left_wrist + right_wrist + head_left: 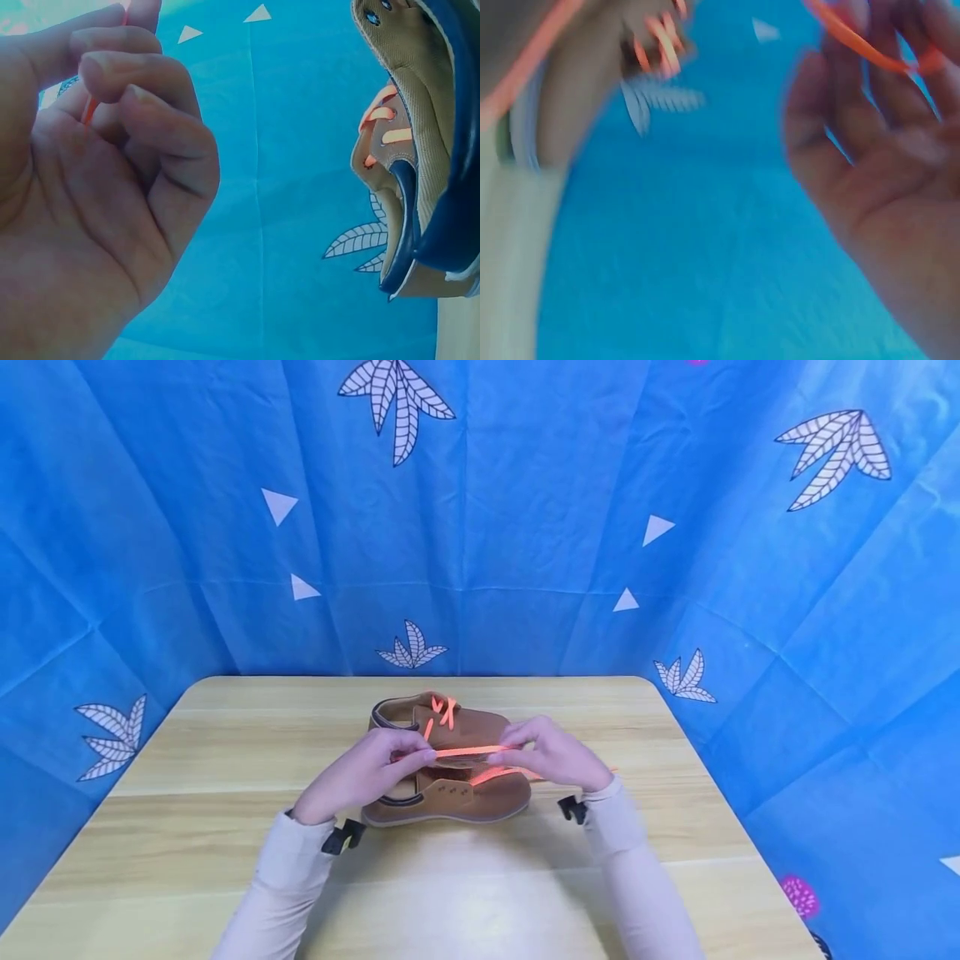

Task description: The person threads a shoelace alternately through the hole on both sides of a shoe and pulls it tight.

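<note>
Two brown shoes lie side by side with toes to the right; the far shoe point(480, 727) has orange lacing, the near shoe point(450, 802) shows bare eyelets and a lace at its toe end. An orange lace point(468, 751) stretches between the hands above them. The left hand point(367, 772) pinches one end between thumb and forefinger; in the left wrist view its other fingers point(169, 135) are curled. The right hand point(551, 753) pinches the lace farther right; the right wrist view shows the orange lace point(862, 46) across its fingers, blurred.
The shoes stand on a light wooden table point(225, 760). Blue cloth point(525, 527) with white leaves and triangles hangs behind and at both sides. Black clips sit at both wrists, over pale sleeves point(285, 881). An orange lace end reaches right of the right hand.
</note>
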